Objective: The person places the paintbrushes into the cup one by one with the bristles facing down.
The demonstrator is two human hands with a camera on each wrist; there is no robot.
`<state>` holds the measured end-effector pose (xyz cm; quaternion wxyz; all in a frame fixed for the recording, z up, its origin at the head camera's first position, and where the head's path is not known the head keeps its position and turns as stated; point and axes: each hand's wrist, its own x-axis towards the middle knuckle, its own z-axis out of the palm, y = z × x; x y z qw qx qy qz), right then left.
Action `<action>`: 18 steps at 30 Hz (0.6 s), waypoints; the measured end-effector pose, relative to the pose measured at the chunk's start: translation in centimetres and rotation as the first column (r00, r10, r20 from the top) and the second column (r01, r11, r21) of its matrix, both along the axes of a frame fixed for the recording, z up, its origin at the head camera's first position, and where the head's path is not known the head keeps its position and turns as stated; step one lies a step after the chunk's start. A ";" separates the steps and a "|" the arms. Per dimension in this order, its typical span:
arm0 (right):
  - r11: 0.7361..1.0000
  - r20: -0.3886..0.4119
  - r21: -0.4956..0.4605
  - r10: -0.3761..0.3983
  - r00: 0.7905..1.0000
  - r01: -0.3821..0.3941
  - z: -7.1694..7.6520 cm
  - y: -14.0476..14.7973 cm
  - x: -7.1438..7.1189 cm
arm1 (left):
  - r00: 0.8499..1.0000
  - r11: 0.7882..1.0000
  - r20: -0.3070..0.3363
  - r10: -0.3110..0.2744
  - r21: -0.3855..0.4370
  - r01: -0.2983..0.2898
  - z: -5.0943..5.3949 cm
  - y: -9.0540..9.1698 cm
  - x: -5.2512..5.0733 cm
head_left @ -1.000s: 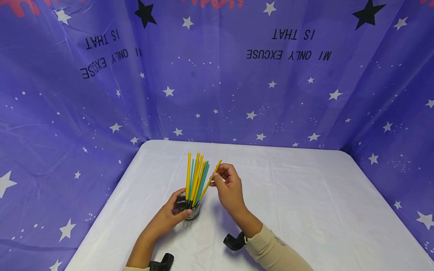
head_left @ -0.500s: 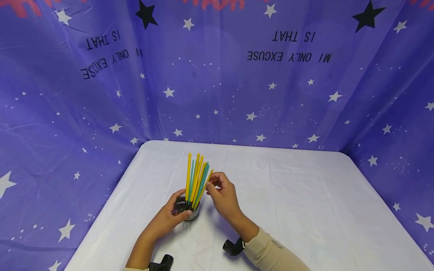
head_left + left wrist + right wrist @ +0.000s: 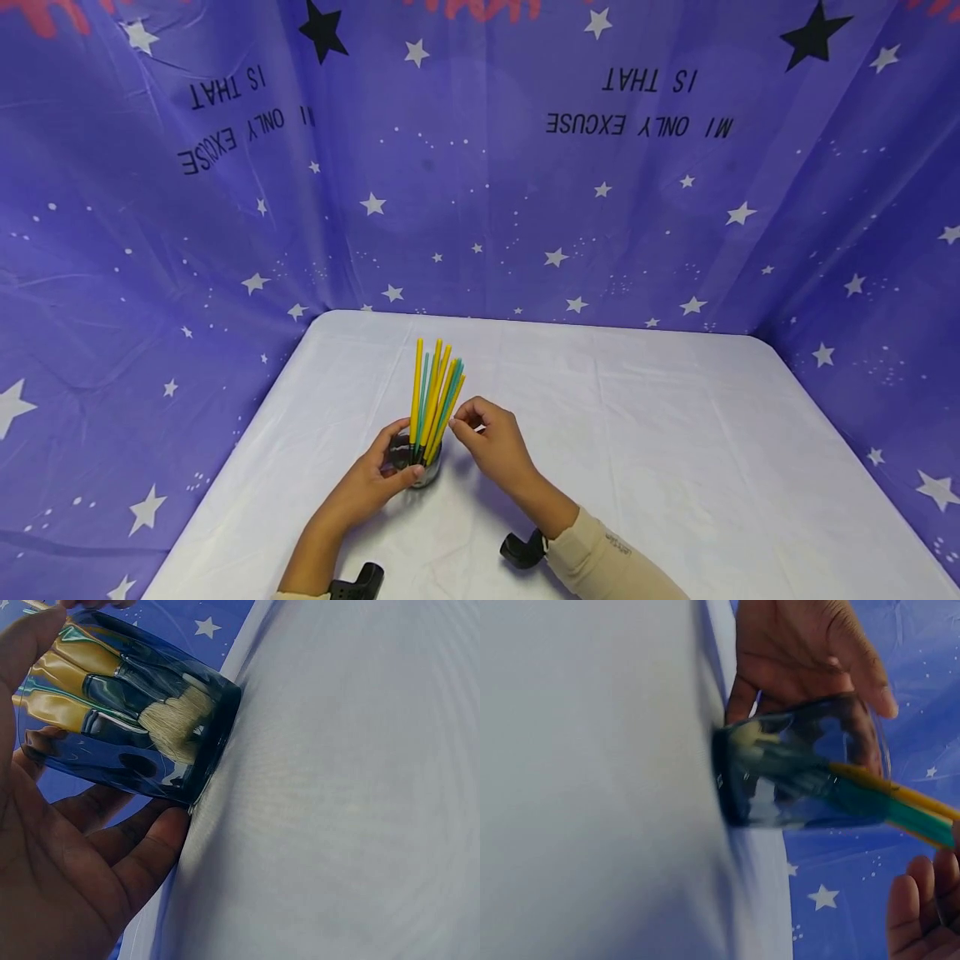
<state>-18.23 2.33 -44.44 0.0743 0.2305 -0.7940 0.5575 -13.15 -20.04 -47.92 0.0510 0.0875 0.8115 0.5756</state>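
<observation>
Several paintbrushes with yellow and teal handles stand bristles-down in a clear glass. Through its wall, the left wrist view shows cream bristles and dark ferrules. My left hand holds the glass from the left, thumb in front and fingers round the far side. At the right of the bunch, my right hand pinches a yellow-handled paintbrush between thumb and forefinger, partway down its handle. That brush leans with the others inside the glass. The right wrist view is blurred at the brushes.
A white cloth covers the table, whose far corners are rounded. Purple star-printed curtains hang behind and at both sides. Black wrist devices sit on both forearms.
My right hand has moved left and down, bringing the yellow paintbrush from leaning out at the right into the glass against the other brushes. My left hand stays on the glass.
</observation>
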 end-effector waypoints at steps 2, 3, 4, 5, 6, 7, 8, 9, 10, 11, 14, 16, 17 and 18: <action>0.999 0.005 0.036 0.019 1.000 -0.019 -0.3 0.8 -0.1 | 1.000 1.000 -0.004 -0.007 0.004 0.007 -0.1 0.0 0.0; 0.998 0.005 0.054 0.030 1.000 -0.031 -0.5 1.3 -0.2 | 1.000 1.000 -0.006 -0.011 0.004 0.011 -0.1 0.1 0.1; 0.996 0.001 0.076 0.042 0.999 -0.042 -0.6 1.8 -0.3 | 1.000 1.000 -0.008 -0.013 0.003 0.013 -0.1 0.1 0.1; 0.994 -0.001 0.098 0.055 0.999 -0.054 -0.6 2.4 -0.5 | 1.000 1.000 -0.007 -0.016 0.002 0.016 -0.1 0.1 0.1; 0.990 -0.001 0.124 0.067 0.998 -0.066 -0.7 3.2 -0.7 | 1.000 1.000 -0.005 -0.018 0.002 0.018 0.0 0.2 0.1; 0.985 -0.001 0.154 0.080 0.997 -0.079 -0.6 4.0 -0.9 | 1.000 1.000 -0.003 -0.017 0.000 0.017 0.1 0.2 0.1; 0.978 0.000 0.188 0.094 0.996 -0.092 -0.5 4.8 -1.0 | 1.000 1.000 0.003 -0.013 -0.001 0.013 0.1 0.2 0.1; 0.970 0.006 0.220 0.107 0.994 -0.106 -0.4 5.7 -1.3 | 1.000 1.000 0.008 -0.009 -0.005 0.009 0.3 0.1 0.1; 0.959 0.012 0.255 0.122 0.992 -0.121 -0.3 6.7 -1.5 | 1.000 1.000 0.012 -0.003 -0.006 0.003 0.4 0.1 0.1; 0.949 0.019 0.287 0.134 0.991 -0.134 -0.3 7.7 -1.6 | 1.000 1.000 0.011 -0.002 -0.008 0.002 0.4 0.1 0.0; 0.918 0.025 0.368 0.150 0.988 -0.149 -0.2 11.1 -2.0 | 1.000 1.000 0.004 -0.014 -0.025 0.014 0.5 -0.1 0.0; 0.900 0.000 0.416 0.144 0.990 -0.131 -0.4 13.4 -2.1 | 1.000 0.999 0.006 -0.019 -0.038 0.019 0.6 -0.3 0.2; 0.894 -0.016 0.435 0.132 0.991 -0.112 -0.4 14.5 -2.1 | 1.000 0.999 0.012 -0.017 -0.046 0.017 0.7 -0.5 0.3; 0.887 -0.037 0.452 0.119 0.992 -0.089 -0.5 15.6 -2.1 | 1.000 0.998 0.021 -0.010 -0.059 0.011 1.0 -0.7 0.4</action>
